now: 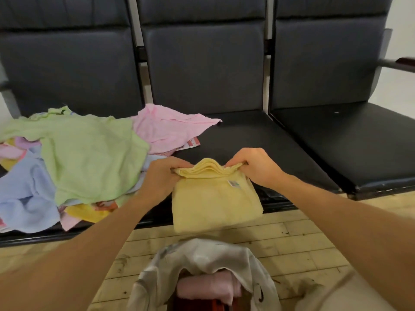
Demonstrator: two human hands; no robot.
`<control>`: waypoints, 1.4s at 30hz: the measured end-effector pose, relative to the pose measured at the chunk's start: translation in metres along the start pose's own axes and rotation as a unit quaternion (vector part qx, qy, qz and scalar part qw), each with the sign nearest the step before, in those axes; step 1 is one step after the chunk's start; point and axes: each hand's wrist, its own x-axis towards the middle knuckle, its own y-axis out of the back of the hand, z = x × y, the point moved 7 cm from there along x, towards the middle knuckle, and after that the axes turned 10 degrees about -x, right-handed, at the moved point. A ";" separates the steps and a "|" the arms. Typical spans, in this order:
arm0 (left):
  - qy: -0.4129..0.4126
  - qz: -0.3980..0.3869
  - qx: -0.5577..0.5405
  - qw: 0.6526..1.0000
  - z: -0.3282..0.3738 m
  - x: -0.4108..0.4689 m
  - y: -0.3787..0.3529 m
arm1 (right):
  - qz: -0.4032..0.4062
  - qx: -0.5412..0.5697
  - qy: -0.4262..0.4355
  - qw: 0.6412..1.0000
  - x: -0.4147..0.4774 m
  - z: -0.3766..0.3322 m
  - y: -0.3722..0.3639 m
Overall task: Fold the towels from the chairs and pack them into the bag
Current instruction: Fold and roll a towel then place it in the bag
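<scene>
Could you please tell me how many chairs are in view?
3: left chair under the towel pile, middle chair behind the yellow towel, right chair beside it.

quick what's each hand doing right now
Left hand: grips the left top corner of the folded pale yellow towel.
Right hand: grips its right top corner.
</scene>
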 end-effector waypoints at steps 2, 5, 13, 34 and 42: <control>-0.040 -0.022 -0.024 0.999 0.003 -0.004 -0.003 | 0.005 -0.014 0.013 1.000 -0.005 0.000 0.000; -0.053 -0.078 0.020 0.995 0.005 -0.013 -0.004 | 0.009 -0.022 0.025 0.999 -0.014 0.008 0.000; 0.027 -0.237 0.185 0.953 -0.004 -0.057 -0.018 | -0.082 -0.007 -0.031 0.996 -0.032 0.012 -0.008; 0.067 -0.194 0.187 0.961 0.014 -0.043 -0.030 | -0.184 -0.240 0.032 0.953 -0.036 0.002 -0.018; 0.040 -0.168 0.069 0.983 0.070 -0.061 -0.013 | -0.081 -0.080 0.005 0.993 -0.057 -0.028 0.041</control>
